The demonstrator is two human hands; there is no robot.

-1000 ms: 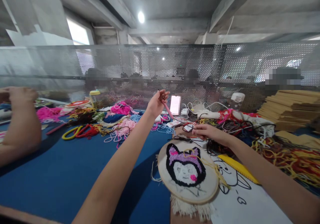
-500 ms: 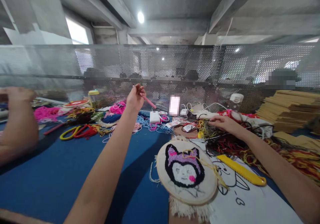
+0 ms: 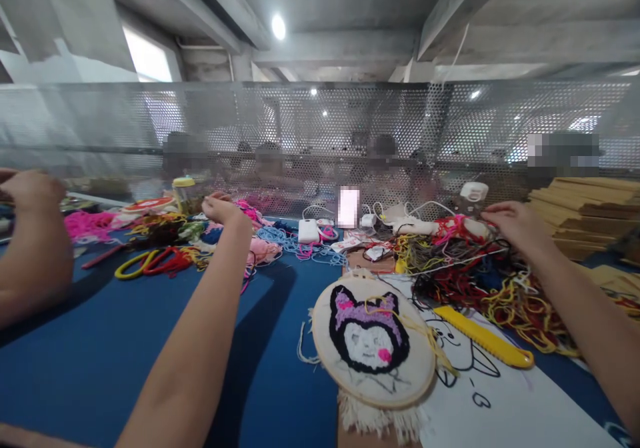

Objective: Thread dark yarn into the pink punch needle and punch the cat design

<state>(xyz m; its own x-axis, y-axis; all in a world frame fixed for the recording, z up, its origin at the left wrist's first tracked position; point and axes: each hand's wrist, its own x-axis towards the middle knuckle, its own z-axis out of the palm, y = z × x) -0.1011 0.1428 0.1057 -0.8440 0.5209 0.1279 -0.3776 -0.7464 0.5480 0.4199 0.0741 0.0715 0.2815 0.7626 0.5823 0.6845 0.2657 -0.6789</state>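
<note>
My left hand [image 3: 223,208] is raised near the back of the blue table, with its fingers curled together beside heaps of yarn. What it holds, if anything, is hidden. My right hand [image 3: 511,223] hovers over a tangled pile of yarn [image 3: 520,301] in red, yellow and brown. Its fingertips are pinched, and what they grip is too small to make out. Between my forearms lies a round embroidery hoop [image 3: 327,368] with a black, purple and white character face in thick yarn. Loose yellow strands [image 3: 440,355] trail over its right side.
A yellow utility knife [image 3: 485,338] lies on a drawn paper sheet [image 3: 500,415]. Yellow and red looped handles [image 3: 134,266] sit at left, near another person's arm [image 3: 37,255]. Behind stand a lit phone [image 3: 349,207], a white box [image 3: 307,231], stacked brown cardboard [image 3: 580,215] and a perforated screen [image 3: 300,121].
My left hand has moved left and slightly down; the pink stick it held no longer shows. My right hand has moved right and up, away from the middle of the yarn pile.
</note>
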